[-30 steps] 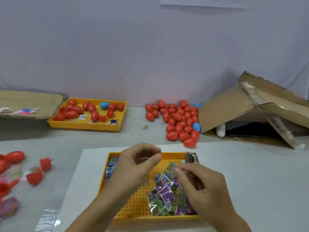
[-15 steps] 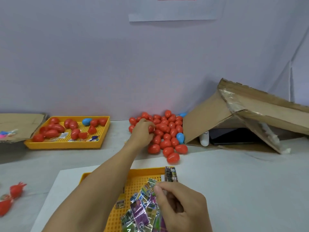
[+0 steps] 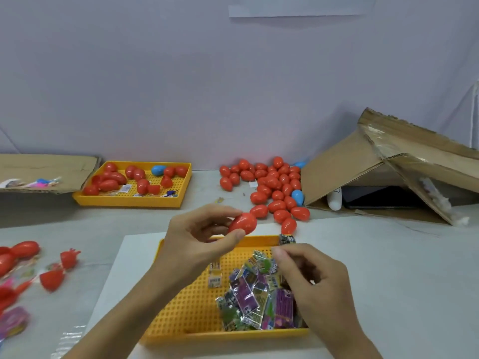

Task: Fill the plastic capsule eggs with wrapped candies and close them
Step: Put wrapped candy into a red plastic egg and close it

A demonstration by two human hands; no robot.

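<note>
My left hand (image 3: 199, 237) holds a closed red capsule egg (image 3: 243, 223) between thumb and fingers, above the far edge of the near yellow tray (image 3: 186, 314). A heap of foil-wrapped candies (image 3: 256, 296) lies in that tray's right half. My right hand (image 3: 311, 278) rests on the candy heap with its fingers curled into the wrappers; I cannot tell whether it pinches one. A pile of red eggs with a few blue ones (image 3: 272, 187) lies on the table beyond.
A second yellow tray (image 3: 129, 200) at the back left holds red eggs and one blue one. Flattened cardboard (image 3: 39, 172) lies at the far left, and a collapsed cardboard box (image 3: 388, 177) at the right. Red egg halves and wrappers (image 3: 31, 268) lie at the left edge.
My left hand reached to the egg pile, took a red egg and drew it back over the near tray. The right hand stayed on the candies.
</note>
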